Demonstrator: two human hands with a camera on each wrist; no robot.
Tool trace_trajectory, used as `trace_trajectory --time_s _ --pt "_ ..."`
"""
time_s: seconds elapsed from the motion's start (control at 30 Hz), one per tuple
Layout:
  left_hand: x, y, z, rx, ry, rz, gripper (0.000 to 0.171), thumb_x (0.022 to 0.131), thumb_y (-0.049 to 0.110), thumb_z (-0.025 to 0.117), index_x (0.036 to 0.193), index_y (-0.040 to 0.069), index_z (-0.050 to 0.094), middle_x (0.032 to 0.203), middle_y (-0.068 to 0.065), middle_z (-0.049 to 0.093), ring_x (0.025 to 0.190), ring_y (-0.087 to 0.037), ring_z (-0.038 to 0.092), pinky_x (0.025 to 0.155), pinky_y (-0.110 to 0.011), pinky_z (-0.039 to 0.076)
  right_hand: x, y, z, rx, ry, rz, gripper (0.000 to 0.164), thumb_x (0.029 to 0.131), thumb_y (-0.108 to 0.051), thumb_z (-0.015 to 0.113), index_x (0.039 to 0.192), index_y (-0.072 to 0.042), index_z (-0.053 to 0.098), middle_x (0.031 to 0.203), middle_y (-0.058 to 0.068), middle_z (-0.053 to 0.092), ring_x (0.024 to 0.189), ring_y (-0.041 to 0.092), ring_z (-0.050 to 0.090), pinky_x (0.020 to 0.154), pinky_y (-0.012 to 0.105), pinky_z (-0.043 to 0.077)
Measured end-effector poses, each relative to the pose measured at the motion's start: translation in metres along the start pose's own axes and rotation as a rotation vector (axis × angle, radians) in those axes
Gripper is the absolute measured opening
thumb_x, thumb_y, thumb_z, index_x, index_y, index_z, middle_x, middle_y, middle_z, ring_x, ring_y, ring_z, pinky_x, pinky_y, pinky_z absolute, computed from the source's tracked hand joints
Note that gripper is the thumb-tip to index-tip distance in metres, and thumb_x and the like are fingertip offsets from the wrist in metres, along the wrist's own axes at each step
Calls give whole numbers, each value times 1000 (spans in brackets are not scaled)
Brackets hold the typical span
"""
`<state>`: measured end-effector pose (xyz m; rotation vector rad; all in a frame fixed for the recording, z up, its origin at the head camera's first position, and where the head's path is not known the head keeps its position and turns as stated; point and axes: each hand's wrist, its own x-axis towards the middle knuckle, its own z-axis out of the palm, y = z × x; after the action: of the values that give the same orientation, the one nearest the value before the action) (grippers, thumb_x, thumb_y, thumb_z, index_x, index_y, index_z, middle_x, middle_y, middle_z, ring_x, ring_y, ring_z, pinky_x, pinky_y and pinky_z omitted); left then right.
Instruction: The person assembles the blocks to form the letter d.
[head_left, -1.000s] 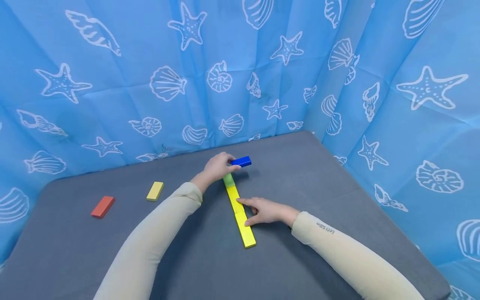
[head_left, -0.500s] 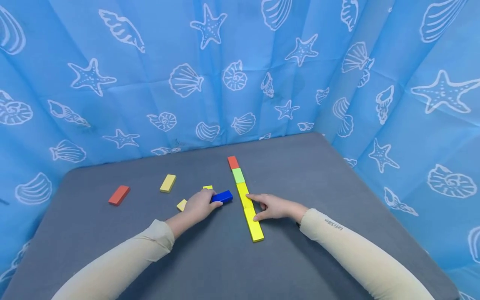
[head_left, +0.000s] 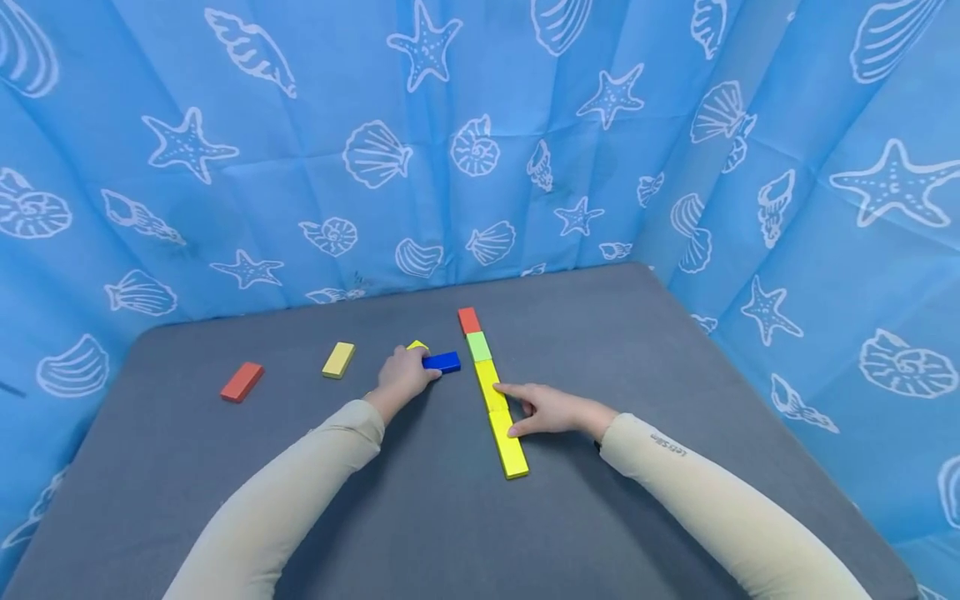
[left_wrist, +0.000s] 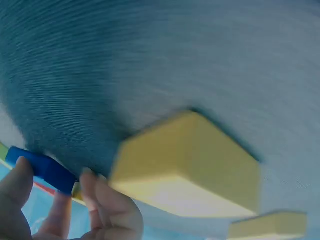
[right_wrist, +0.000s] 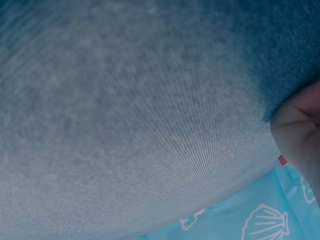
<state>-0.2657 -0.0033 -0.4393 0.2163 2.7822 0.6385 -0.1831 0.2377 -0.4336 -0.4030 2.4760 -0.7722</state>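
Observation:
My left hand point(head_left: 405, 372) pinches a blue block point(head_left: 442, 362) between thumb and fingers, left of a straight row of blocks. A bright yellow block point(head_left: 417, 344) peeks out behind that hand. The row runs from a red block point(head_left: 468, 320) at the far end through a light green block point(head_left: 478, 346) to two bright yellow blocks point(head_left: 491, 385) laid end to end. My right hand point(head_left: 551, 408) reaches in from the right, its index fingertip on the farther yellow block and its thumb on the nearer one. In the left wrist view, the blue block point(left_wrist: 42, 169) sits between thumb and fingers.
To the left lie an orange-red block point(head_left: 242, 382) and a pale yellow block point(head_left: 339, 360). Another pale yellow block point(left_wrist: 185, 165) looms close in the left wrist view, mostly hidden by the hand from above. A blue shell-print curtain point(head_left: 315, 167) borders the grey table point(head_left: 600, 533).
My left hand carried the blue block from the row's far end to the left and nearer me, then slightly away again. The red end block came into view. My right hand stayed on the yellow blocks.

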Motion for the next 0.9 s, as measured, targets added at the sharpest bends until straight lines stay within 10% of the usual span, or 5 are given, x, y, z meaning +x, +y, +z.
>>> trace_trajectory --time_s 0.43,0.9 --pt "11 1 2 -237 -33 -93 45 92 30 69 128 5 62 130 -14 58 118 -29 52 100 -43 40 3 1 0 -12 -7 -14 78 87 -28 75 152 -13 34 83 4 45 72 16 44 65 29 35" --pt "12 4 1 -231 -86 -109 41 89 35 71 116 5 63 109 -10 61 97 -25 53 87 -39 44 4 -1 0 -18 -7 13 78 86 -29 75 152 -15 35 85 4 46 75 17 45 65 30 36"
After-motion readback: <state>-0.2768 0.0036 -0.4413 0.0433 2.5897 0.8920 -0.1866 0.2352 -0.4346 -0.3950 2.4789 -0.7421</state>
